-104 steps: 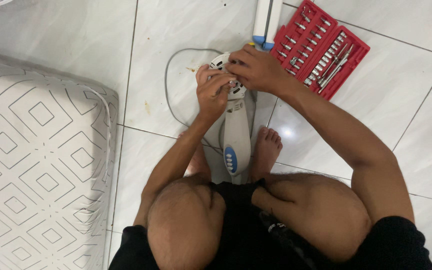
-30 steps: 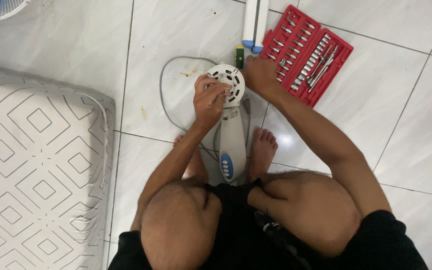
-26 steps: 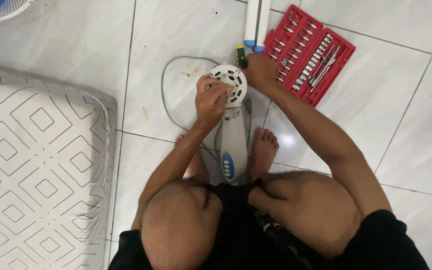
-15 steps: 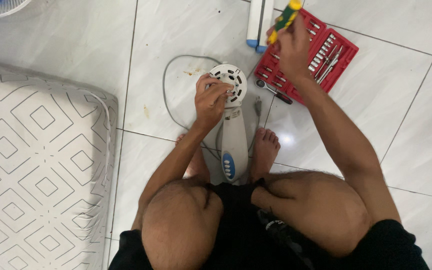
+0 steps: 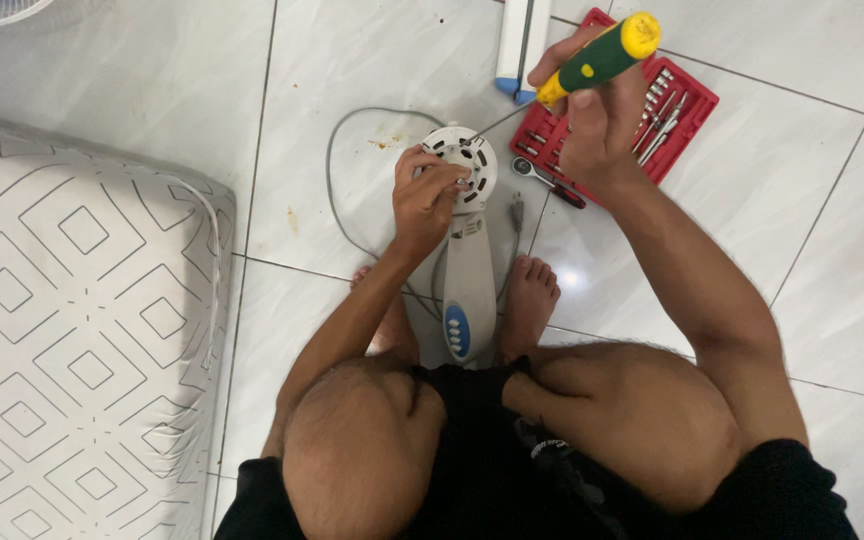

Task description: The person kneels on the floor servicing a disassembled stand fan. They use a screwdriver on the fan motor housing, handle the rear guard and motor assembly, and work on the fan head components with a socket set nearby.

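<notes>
Gripping a green-and-yellow screwdriver (image 5: 600,58), the right hand (image 5: 592,120) aims it at the white fan motor housing (image 5: 464,175); the left hand (image 5: 427,195) pinches that housing.

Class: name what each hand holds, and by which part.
Right hand grips the screwdriver by its green-yellow handle. Left hand steadies the white appliance at its round head.

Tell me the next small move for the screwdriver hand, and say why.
Probably seat the tip squarely and start turning. The right hand holds the green-and-yellow screwdriver tilted, its shaft reaching the white appliance's round head, which the left hand steadies on the floor.
</notes>
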A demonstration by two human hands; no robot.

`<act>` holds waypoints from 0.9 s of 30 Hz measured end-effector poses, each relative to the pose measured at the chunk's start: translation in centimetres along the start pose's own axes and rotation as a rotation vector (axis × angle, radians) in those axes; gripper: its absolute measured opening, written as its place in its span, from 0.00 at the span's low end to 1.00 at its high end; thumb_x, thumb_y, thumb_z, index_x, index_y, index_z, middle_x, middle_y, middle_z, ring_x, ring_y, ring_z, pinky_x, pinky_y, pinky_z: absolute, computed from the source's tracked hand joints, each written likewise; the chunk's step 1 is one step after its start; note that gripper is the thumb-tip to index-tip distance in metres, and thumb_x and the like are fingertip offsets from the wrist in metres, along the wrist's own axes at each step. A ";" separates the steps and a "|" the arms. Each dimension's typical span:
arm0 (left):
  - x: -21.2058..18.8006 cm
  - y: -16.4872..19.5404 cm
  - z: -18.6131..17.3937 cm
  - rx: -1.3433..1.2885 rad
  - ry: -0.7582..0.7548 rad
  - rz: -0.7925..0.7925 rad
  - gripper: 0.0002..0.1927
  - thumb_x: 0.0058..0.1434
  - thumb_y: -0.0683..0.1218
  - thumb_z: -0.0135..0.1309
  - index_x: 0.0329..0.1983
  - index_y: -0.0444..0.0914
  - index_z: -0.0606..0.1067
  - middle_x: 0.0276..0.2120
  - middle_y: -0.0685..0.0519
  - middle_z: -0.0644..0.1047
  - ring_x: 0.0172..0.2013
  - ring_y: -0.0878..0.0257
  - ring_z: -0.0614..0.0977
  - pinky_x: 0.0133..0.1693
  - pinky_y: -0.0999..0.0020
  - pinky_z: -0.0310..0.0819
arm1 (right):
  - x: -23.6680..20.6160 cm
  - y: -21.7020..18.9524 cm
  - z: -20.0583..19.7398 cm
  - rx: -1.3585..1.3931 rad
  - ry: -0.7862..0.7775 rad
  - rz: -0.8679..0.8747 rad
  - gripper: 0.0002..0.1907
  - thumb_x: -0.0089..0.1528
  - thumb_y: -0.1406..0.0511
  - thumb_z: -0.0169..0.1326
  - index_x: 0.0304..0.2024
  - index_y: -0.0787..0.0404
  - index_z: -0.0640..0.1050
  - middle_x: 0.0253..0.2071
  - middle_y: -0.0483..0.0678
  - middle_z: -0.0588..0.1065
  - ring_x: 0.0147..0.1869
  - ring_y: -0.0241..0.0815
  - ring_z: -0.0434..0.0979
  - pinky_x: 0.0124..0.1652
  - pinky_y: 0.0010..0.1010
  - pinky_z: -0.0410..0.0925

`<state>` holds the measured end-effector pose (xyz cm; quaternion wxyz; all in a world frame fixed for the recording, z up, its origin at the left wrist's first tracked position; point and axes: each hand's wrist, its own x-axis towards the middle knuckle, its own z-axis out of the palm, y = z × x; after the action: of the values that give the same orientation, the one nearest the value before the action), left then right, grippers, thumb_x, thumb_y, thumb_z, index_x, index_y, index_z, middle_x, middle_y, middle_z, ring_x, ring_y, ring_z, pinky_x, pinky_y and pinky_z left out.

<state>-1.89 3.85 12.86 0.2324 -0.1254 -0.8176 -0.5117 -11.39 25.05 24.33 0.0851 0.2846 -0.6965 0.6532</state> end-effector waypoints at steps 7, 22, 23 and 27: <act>0.1 0.1 0.3 -0.007 0.016 -0.003 0.13 0.51 0.32 0.63 0.37 0.39 0.81 0.37 0.56 0.83 0.44 0.56 0.79 0.62 0.48 0.67 | 0.6 0.3 0.9 0.001 -0.048 -0.051 0.22 0.75 0.52 0.41 0.52 0.67 0.69 0.45 0.53 0.76 0.32 0.32 0.68 0.33 0.23 0.64; 0.2 0.2 0.2 0.005 -0.006 -0.012 0.13 0.52 0.32 0.63 0.39 0.39 0.82 0.35 0.56 0.83 0.44 0.56 0.78 0.62 0.47 0.66 | 0.8 -0.2 1.2 -0.037 -0.076 -0.039 0.22 0.76 0.53 0.41 0.54 0.67 0.70 0.45 0.53 0.76 0.34 0.32 0.69 0.34 0.22 0.65; 0.2 0.2 0.2 0.005 -0.005 -0.012 0.13 0.53 0.32 0.63 0.39 0.39 0.82 0.35 0.56 0.83 0.44 0.56 0.78 0.62 0.47 0.66 | 0.8 -0.2 1.2 -0.041 -0.076 -0.040 0.22 0.76 0.53 0.41 0.54 0.67 0.70 0.44 0.52 0.76 0.34 0.32 0.70 0.34 0.22 0.65; 0.2 0.2 0.1 0.008 -0.021 -0.022 0.13 0.53 0.32 0.63 0.40 0.40 0.82 0.35 0.56 0.83 0.45 0.57 0.78 0.63 0.47 0.66 | 0.9 -0.1 1.1 -0.040 -0.085 -0.044 0.22 0.77 0.53 0.41 0.55 0.68 0.69 0.45 0.53 0.76 0.34 0.31 0.69 0.34 0.22 0.65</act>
<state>-2.01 4.05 13.05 0.2186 -0.1207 -0.8235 -0.5095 -11.79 23.76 24.71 0.0753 0.3255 -0.7061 0.6244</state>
